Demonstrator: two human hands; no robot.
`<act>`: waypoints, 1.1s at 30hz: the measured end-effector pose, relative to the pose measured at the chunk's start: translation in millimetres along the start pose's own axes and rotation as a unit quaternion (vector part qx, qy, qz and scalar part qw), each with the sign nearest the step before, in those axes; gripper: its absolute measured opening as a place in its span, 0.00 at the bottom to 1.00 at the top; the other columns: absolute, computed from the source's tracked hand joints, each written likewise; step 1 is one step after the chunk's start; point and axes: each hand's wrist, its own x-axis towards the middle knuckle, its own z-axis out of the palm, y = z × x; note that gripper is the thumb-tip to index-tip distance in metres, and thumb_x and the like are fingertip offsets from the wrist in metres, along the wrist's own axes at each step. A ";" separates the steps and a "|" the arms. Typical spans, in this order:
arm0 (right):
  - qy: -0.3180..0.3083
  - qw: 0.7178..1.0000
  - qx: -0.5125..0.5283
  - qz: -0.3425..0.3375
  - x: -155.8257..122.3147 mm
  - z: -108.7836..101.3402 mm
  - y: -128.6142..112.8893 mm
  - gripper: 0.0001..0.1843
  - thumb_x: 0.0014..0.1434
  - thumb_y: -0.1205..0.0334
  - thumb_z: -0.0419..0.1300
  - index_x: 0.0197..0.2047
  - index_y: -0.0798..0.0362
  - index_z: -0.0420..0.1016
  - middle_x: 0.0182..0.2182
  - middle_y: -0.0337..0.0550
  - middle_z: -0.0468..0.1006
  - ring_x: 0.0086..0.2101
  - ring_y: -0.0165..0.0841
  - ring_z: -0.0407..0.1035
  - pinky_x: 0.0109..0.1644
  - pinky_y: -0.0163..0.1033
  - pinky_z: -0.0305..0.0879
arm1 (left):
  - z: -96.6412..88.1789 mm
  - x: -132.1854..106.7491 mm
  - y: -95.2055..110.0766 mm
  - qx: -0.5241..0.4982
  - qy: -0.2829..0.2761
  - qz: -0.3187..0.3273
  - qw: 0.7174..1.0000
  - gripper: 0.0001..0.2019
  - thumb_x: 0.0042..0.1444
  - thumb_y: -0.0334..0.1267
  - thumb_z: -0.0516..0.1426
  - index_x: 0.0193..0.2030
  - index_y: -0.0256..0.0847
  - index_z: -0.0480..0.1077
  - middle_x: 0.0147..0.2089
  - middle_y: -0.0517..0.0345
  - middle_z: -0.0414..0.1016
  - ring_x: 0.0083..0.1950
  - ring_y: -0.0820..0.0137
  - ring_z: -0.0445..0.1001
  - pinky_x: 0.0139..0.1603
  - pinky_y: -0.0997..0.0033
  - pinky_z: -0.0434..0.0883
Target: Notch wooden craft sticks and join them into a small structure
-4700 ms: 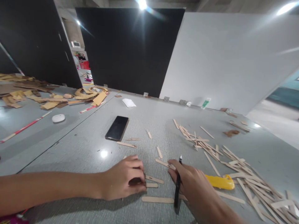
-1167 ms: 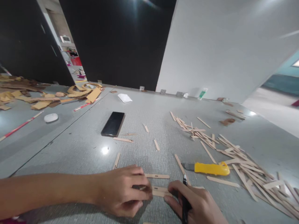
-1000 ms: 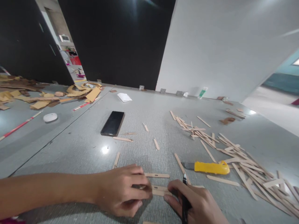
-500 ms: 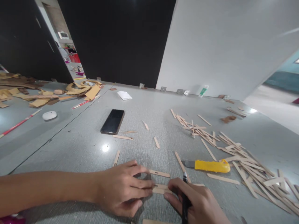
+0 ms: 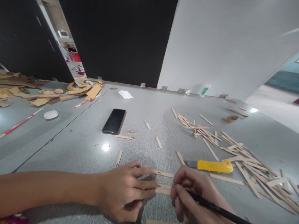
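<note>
My left hand (image 5: 129,191) lies palm down on the grey table with its fingers stretched out. Its fingertips rest on a pair of flat wooden craft sticks (image 5: 163,189) laid side by side, and its index finger touches another craft stick (image 5: 165,174) just beyond them. A small dark mark or slot shows on that farther stick. Pinched in my right hand (image 5: 195,189) is a black pen (image 5: 216,207), its rear end toward the lower right. The pen's tip is hidden by my fingers, which are at the right end of the paired sticks.
A yellow-handled cutter (image 5: 215,166) lies just beyond my right hand, beside a heap of loose craft sticks (image 5: 252,168). Farther off are a phone (image 5: 114,121), a white case (image 5: 50,115), folded paper (image 5: 125,95) and cardboard scraps (image 5: 44,96).
My right hand has turned the pen from pointing away to slanting toward the paired sticks, and moved in closer to their right end. The left hand keeps its place on the sticks.
</note>
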 end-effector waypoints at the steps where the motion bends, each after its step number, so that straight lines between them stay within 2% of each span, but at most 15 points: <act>1: -0.026 0.999 0.012 0.021 2.5 2.8 -1.2 0.14 0.73 0.50 0.58 0.38 0.49 0.69 0.26 0.36 0.78 0.23 0.29 0.72 0.25 0.33 0.70 | -0.3 0.1 0.3 -0.005 -0.004 -0.002 1.000 0.20 0.65 0.36 0.54 0.60 0.34 0.75 0.66 0.55 0.79 0.72 0.53 0.67 0.59 0.55 0.64; 3: -0.072 0.996 0.014 0.048 7.6 5.8 -0.5 0.19 0.71 0.46 0.62 0.35 0.51 0.69 0.24 0.36 0.77 0.23 0.29 0.72 0.27 0.33 0.71 | -2.2 0.9 0.9 -0.016 -0.012 -0.010 1.000 0.21 0.64 0.36 0.54 0.61 0.34 0.75 0.66 0.54 0.79 0.71 0.52 0.66 0.60 0.55 0.65; 5: -0.103 0.993 0.023 0.058 12.4 7.1 2.4 0.23 0.71 0.41 0.60 0.36 0.52 0.70 0.23 0.36 0.76 0.23 0.28 0.72 0.28 0.33 0.72 | -4.9 2.5 1.4 -0.028 -0.014 -0.019 0.999 0.21 0.63 0.36 0.54 0.61 0.34 0.75 0.66 0.54 0.79 0.70 0.51 0.67 0.61 0.55 0.66; 8: -0.121 0.988 0.062 0.068 18.3 9.4 9.0 0.23 0.71 0.39 0.60 0.39 0.51 0.68 0.25 0.35 0.78 0.22 0.28 0.72 0.27 0.33 0.73 | -8.4 4.7 1.5 -0.052 -0.019 -0.037 0.998 0.20 0.62 0.35 0.56 0.59 0.35 0.76 0.66 0.54 0.79 0.65 0.53 0.69 0.64 0.55 0.66; 10: -0.117 0.988 0.074 0.064 20.2 11.5 14.4 0.22 0.69 0.40 0.63 0.39 0.51 0.68 0.24 0.35 0.78 0.22 0.27 0.72 0.27 0.32 0.72 | -9.1 5.3 1.1 -0.066 -0.023 -0.047 0.996 0.20 0.61 0.34 0.57 0.59 0.36 0.77 0.65 0.53 0.80 0.63 0.54 0.70 0.64 0.55 0.67; 15: -0.087 0.994 0.052 0.039 18.4 14.6 22.2 0.25 0.71 0.40 0.61 0.32 0.52 0.69 0.20 0.33 0.74 0.19 0.25 0.69 0.24 0.29 0.67 | -7.5 3.6 0.0 -0.071 -0.026 -0.044 0.996 0.21 0.59 0.33 0.57 0.59 0.37 0.76 0.64 0.51 0.80 0.65 0.53 0.69 0.61 0.53 0.68; 21: -0.047 0.996 -0.074 0.017 19.4 15.7 15.8 0.26 0.73 0.41 0.55 0.28 0.49 0.63 0.15 0.30 0.67 0.17 0.24 0.61 0.19 0.28 0.55 | -6.8 2.8 -0.2 -0.065 -0.018 -0.037 0.997 0.19 0.62 0.34 0.56 0.58 0.37 0.76 0.66 0.53 0.79 0.65 0.53 0.69 0.62 0.55 0.67; 26: -0.066 0.994 -0.083 0.006 24.0 15.2 16.8 0.25 0.75 0.45 0.52 0.28 0.49 0.62 0.16 0.29 0.65 0.16 0.24 0.61 0.19 0.27 0.55 | -7.7 3.6 0.0 -0.079 -0.026 -0.038 0.996 0.18 0.62 0.33 0.56 0.58 0.36 0.76 0.65 0.53 0.79 0.65 0.54 0.70 0.65 0.55 0.66; 33: -0.059 0.991 -0.114 -0.028 26.0 15.9 11.2 0.26 0.74 0.44 0.53 0.26 0.48 0.61 0.14 0.29 0.63 0.14 0.25 0.59 0.17 0.29 0.53 | -8.6 4.8 -0.1 -0.079 -0.025 -0.036 0.996 0.18 0.61 0.32 0.56 0.56 0.35 0.76 0.63 0.48 0.80 0.65 0.54 0.71 0.65 0.54 0.68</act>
